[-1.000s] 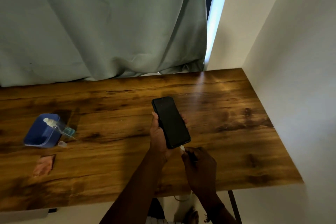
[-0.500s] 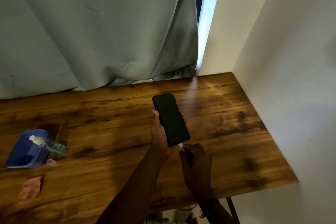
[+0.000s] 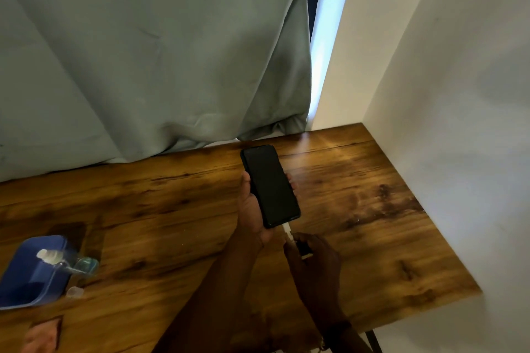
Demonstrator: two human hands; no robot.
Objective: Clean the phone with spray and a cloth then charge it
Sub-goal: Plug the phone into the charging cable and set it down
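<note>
We see a dark-grained wooden table (image 3: 358,209) set into a corner of white walls (image 3: 473,123). A grey-green curtain (image 3: 143,51) hangs in folds along its far edge, a bright strip of daylight (image 3: 325,37) beside it; a black leg (image 3: 374,341) shows under the near right corner

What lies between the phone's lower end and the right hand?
In the head view, a white charging plug spans that gap, touching the phone, with the right hand pinching its other end.

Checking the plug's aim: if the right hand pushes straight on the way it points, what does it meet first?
Likely the phone, at its bottom edge: the right hand pinches a white plug aimed there; the left hand holds the phone. Seating is unclear.
</note>
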